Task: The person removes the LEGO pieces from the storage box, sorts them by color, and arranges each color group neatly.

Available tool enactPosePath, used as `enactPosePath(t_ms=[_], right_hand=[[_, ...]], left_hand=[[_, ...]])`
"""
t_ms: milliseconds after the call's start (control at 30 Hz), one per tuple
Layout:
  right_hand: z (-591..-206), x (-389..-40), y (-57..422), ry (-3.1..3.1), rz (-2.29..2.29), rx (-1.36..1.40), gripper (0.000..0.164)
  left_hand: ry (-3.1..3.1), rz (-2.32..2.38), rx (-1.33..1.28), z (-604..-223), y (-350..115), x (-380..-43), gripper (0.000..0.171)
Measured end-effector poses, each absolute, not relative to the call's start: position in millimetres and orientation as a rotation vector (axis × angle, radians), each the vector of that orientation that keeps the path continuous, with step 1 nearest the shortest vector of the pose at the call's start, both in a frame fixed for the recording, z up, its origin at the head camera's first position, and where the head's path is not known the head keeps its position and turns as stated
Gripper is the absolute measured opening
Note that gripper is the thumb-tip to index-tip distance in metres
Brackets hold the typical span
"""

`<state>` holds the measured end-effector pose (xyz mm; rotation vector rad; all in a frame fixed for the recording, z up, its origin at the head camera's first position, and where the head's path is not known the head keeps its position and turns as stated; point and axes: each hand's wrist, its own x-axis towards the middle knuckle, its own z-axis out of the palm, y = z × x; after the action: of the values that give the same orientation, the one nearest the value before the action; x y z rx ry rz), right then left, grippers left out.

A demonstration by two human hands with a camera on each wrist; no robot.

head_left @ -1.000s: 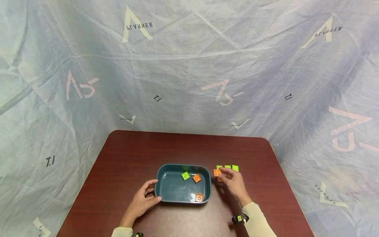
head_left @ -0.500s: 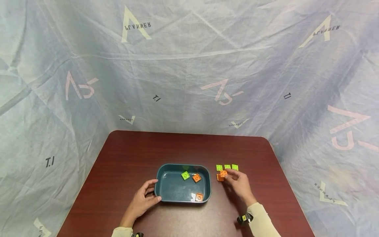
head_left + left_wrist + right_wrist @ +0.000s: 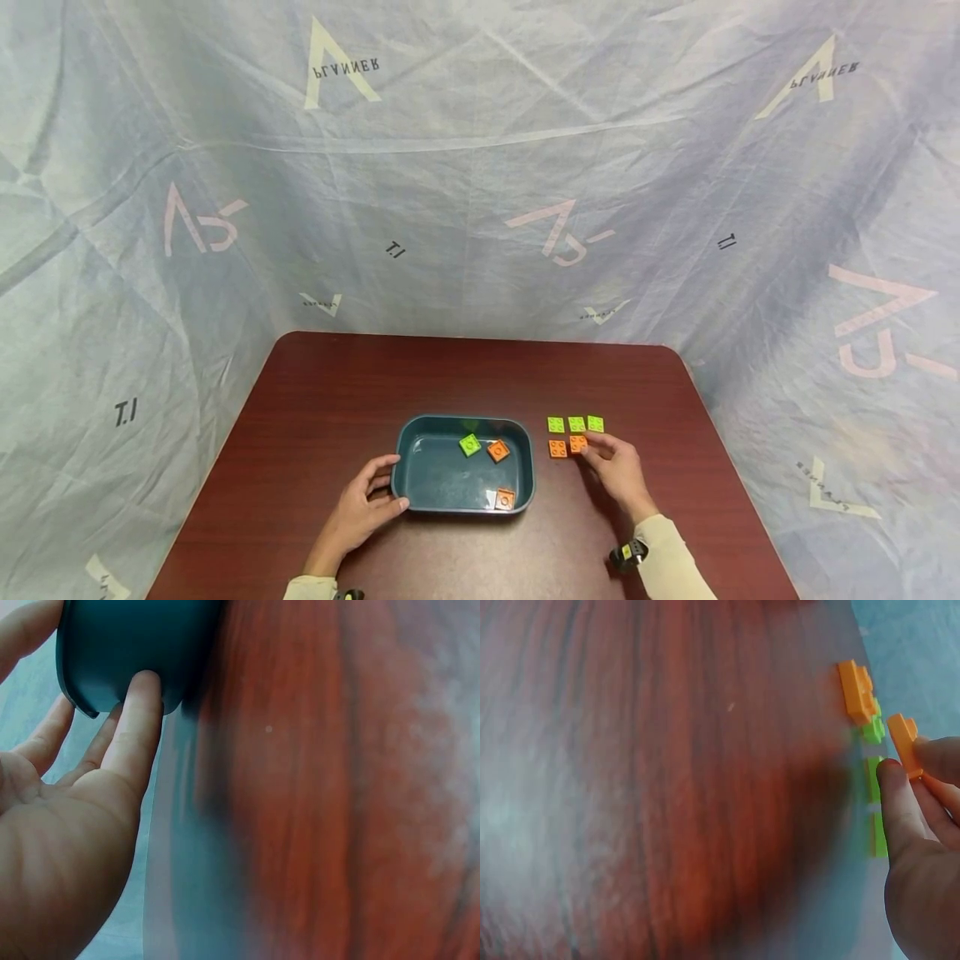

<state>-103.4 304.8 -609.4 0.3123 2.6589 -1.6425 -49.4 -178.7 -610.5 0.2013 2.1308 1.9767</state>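
In the head view, my left hand [image 3: 362, 510] touches the left end of a dark teal tray [image 3: 442, 511]. Its fingers rest fairly straight against the outer wall, with the thumb at the near corner. My right hand [image 3: 617, 468] pinches an orange toy building brick [image 3: 577, 443] between thumb and fingers. In the right wrist view, this orange brick [image 3: 904, 742] is tilted and looks slightly raised off the table. To its left lies another orange brick [image 3: 557, 449]. Behind them sit three green bricks [image 3: 576, 423] in a row, studs up.
Inside the tray lie a green brick [image 3: 469, 445], an orange brick [image 3: 498, 451] and a second orange brick [image 3: 505, 499] by the near right corner, undersides up. The dark red wooden table [image 3: 337, 375] is enclosed by grey printed cloth [image 3: 465, 208].
My right hand has carried the orange brick rightwards, from beside the tray's right edge to the right of the other orange brick. My left hand and the tray have stayed put.
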Motion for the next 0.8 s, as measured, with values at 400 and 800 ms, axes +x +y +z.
enactPosePath(t_ms=[400, 800], right_hand=[[-615.3, -100.8, 313.2, 2.761, -1.506, 0.263, 0.038], [-619.8, -100.9, 311.1, 2.798, -1.484, 0.261, 0.036]], left_hand=[[2.161, 1.966, 0.207, -610.2, -178.8, -50.3, 0.075], [2.16, 1.96, 0.177, -609.1, -178.1, -49.3, 0.074]])
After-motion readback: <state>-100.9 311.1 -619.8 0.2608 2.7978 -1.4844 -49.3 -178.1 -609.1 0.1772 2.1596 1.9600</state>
